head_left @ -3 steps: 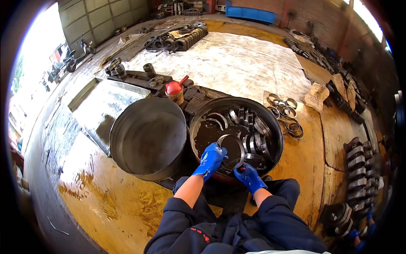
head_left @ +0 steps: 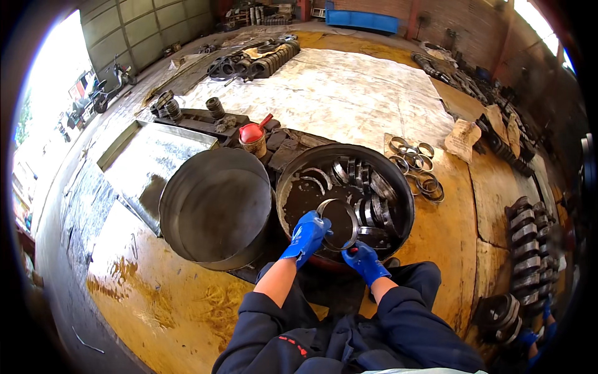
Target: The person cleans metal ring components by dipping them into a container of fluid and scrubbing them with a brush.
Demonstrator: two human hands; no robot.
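In blue gloves, both my hands are over a round dark metal tub. My left hand is closed on the left side of a shiny metal ring, which is tilted above the tub. At the ring's lower right edge, my right hand is closed around a small red thing, mostly hidden by the fingers. Inside the tub, dark liquid surrounds several metal rings, some standing in rows. Two curved pieces lie toward its far left.
A second round tub stands close on the left, beside a shallow metal tray. Behind them is a small bucket with a red scoop. Loose rings lie right of my tub; heavy metal parts line the far right.
The whole view has shifted slightly. Both hands keep the same hold, with the ring at nearly the same place over the tub.
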